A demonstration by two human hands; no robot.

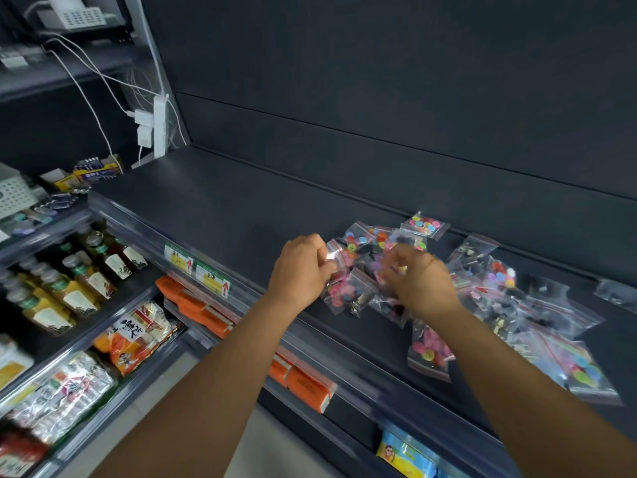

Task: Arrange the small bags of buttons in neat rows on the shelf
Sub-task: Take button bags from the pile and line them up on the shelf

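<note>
Button bags [458, 291] lie in a loose, overlapping heap on the right half of the dark shelf [224, 201], the clear zip pouches holding pink, multicoloured and dark buttons; I see no rows among them. One pouch of bright buttons [424, 224] sits at the back of the heap, close to the rear panel, and another pouch with pink and yellow buttons [429, 353] lies nearer the front lip. From my head view, my left hand [301, 270] has its fingers curled, pinching the top edge of a clear bag of pink buttons [339, 288] at the left edge of the heap. My right hand [418, 277] is just beside it, fingers bent down into the pile and closed on bag plastic; motion blur keeps me from telling which bag it grips. Price tags [198, 270] are clipped along the shelf's front rail. Below and to the left I see bottles of drink [69, 281], snack packets [138, 336] and orange packs [196, 305] on lower shelves, and a white power strip [159, 125] with cables hangs on the upright at the back left.
</note>
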